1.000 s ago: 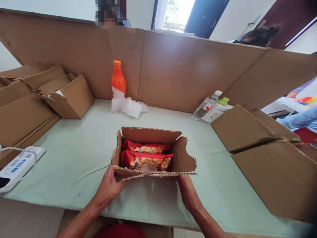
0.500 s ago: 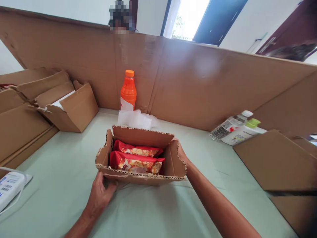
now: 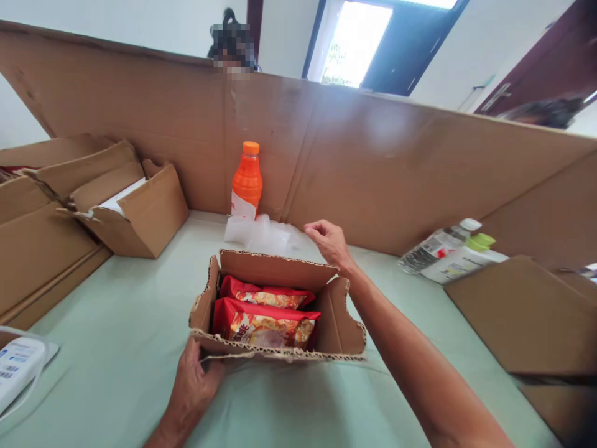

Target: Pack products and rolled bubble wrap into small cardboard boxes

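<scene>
Cardboard box (image 3: 338, 314) sat on table (image 3: 116, 348), red packets (image 3: 270, 326) inside. Left hand (image 3: 196, 379) gripped near-left corner. Right hand (image 3: 329, 241) hovered past far rim, beside translucent wrap (image 3: 261, 235); fingers bent, couldn't tell whether closed.

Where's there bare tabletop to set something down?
Free table: left patch, between open box, power strip and left boxes; right patch, between right forearm, two bottles and right box. Crowded: behind the open box, where white sheets, orange bottle and right hand bunch up.
</scene>
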